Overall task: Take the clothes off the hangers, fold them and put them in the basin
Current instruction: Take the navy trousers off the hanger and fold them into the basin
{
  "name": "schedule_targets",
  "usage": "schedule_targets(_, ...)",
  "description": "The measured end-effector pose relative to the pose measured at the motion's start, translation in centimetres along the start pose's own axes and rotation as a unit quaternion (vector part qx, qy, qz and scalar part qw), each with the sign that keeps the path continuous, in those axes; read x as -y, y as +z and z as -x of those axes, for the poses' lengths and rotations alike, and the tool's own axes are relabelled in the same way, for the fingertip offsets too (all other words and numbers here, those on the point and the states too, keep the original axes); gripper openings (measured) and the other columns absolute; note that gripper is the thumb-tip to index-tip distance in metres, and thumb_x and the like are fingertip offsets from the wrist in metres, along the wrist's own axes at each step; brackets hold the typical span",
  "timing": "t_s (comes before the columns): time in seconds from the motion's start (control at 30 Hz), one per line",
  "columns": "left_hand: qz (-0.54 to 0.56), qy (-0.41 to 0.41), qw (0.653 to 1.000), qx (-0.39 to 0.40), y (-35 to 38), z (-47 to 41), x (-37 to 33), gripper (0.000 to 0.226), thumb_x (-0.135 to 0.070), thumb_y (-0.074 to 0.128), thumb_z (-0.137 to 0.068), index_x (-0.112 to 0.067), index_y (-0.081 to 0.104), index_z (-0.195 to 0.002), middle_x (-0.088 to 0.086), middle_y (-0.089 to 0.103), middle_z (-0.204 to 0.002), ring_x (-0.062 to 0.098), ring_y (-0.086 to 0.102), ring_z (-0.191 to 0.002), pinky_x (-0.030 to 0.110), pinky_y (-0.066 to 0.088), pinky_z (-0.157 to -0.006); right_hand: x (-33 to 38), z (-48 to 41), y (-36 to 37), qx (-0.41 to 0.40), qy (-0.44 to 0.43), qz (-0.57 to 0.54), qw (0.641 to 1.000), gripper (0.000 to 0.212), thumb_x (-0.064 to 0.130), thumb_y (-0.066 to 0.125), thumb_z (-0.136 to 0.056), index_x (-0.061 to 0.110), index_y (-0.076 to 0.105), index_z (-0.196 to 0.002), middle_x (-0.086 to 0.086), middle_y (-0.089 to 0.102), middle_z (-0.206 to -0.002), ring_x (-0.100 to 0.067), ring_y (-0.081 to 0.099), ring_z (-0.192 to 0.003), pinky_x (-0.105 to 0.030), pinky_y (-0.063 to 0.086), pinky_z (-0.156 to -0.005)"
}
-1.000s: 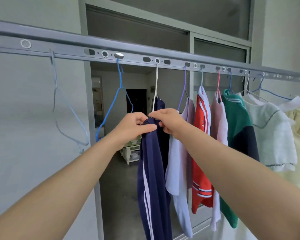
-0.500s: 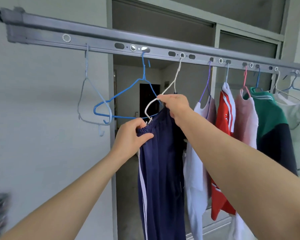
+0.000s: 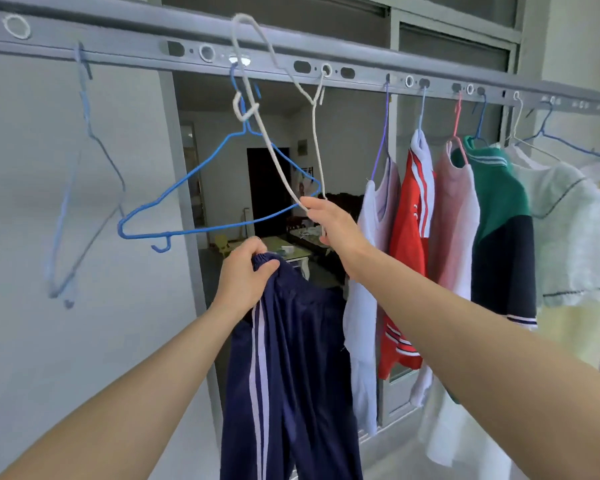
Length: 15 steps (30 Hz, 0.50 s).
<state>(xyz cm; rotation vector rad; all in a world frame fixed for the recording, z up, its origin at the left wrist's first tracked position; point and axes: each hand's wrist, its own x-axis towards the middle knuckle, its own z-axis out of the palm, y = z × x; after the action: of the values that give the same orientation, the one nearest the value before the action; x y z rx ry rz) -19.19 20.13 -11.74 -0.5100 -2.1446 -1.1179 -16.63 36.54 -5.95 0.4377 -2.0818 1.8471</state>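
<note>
left hand (image 3: 243, 275) grips waistband of navy white-striped track trousers (image 3: 291, 358), clear below middle of grey metal rail (image 3: 118, 39) | right hand (image 3: 329, 220) pinches tilted white wire hanger (image 3: 274, 147) | advised: release hanger gently; hold waistband level for folding

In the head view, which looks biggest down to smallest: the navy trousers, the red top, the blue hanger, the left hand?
1. Navy trousers, though they hang nearest the camera.
2. Red top and blue hanger: too alike to rank; the top is partly hidden.
3. Left hand, gripping the trousers' waistband.
</note>
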Motion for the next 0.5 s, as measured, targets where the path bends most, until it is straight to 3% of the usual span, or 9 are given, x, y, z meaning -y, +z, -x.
schedule_targets(0.07,-0.010,0.001,0.999,0.053,1.2,0.6,0.9,0.030,-0.010,0.064,-0.086,-0.015,0.040,-0.069,-0.003,0.041,-0.065,0.009,0.037,-0.061,0.024,0.027,-0.056,-1.6,0.3,-0.8,-0.011,0.010,0.019,1.000,0.039,0.015,0.046,-0.096,0.025,0.050,-0.133,0.008,0.050,-0.126,-0.004,0.046,-0.109,-0.029,0.039,-0.102)
schedule_targets(0.17,0.016,0.003,0.988,0.151,3.0,1.3,1.9,0.032,-0.007,0.065,-0.084,-0.017,0.040,-0.067,-0.002,0.040,-0.066,0.012,0.037,-0.060,0.029,0.027,-0.060,-4.2,1.6,-2.3,-0.059,-0.001,0.052,0.997,0.058,0.014,0.052,-0.091,0.033,0.034,-0.143,0.006,0.048,-0.108,-0.012,0.047,-0.100,-0.025,0.048,-0.081)
schedule_targets(0.23,0.041,0.000,0.975,0.220,4.2,1.8,1.7,0.029,-0.005,0.065,-0.084,-0.016,0.043,-0.068,0.001,0.043,-0.068,0.015,0.041,-0.063,0.030,0.031,-0.064,-5.7,2.9,-3.5,-0.060,0.015,0.059,0.996,0.065,0.014,0.053,-0.092,0.031,0.025,-0.148,-0.002,0.053,-0.117,-0.014,0.050,-0.102,-0.025,0.048,-0.081)
schedule_targets(0.3,0.059,0.003,0.961,0.270,5.0,2.4,0.8,0.028,-0.006,0.065,-0.084,-0.015,0.045,-0.068,0.001,0.046,-0.069,0.015,0.045,-0.065,0.030,0.034,-0.066,-6.6,4.3,-4.4,-0.030,0.062,0.031,0.997,0.056,0.011,0.052,-0.094,0.023,0.033,-0.145,-0.011,0.051,-0.136,-0.014,0.053,-0.105,-0.029,0.049,-0.087)
schedule_targets(0.33,0.070,0.006,0.954,0.291,5.5,2.9,0.2,0.026,-0.006,0.066,-0.083,-0.014,0.047,-0.068,0.001,0.048,-0.069,0.016,0.047,-0.066,0.031,0.035,-0.066,-7.0,5.2,-5.0,-0.009,0.093,0.016,0.996,0.047,0.012,0.052,-0.095,0.020,0.042,-0.140,-0.011,0.053,-0.134,-0.015,0.056,-0.107,-0.028,0.049,-0.088)
schedule_targets(0.43,0.094,0.017,0.938,0.333,6.0,3.9,-1.5,0.021,-0.005,0.067,-0.080,-0.008,0.049,-0.069,0.002,0.051,-0.069,0.015,0.049,-0.066,0.031,0.037,-0.067,-8.4,7.6,-6.6,0.053,0.155,0.034,0.986,0.026,0.023,0.049,-0.096,0.017,0.060,-0.120,-0.006,0.068,-0.110,-0.016,0.064,-0.099,-0.025,0.049,-0.084)
schedule_targets(0.5,0.110,0.021,0.932,0.346,6.3,4.7,-3.0,0.020,-0.007,0.067,-0.077,-0.008,0.050,-0.068,0.003,0.053,-0.069,0.013,0.050,-0.066,0.031,0.038,-0.067,-9.6,9.6,-7.9,0.086,0.180,0.072,0.977,0.024,0.027,0.044,-0.099,0.015,0.063,-0.108,-0.004,0.070,-0.099,-0.015,0.065,-0.088,-0.027,0.047,-0.082)
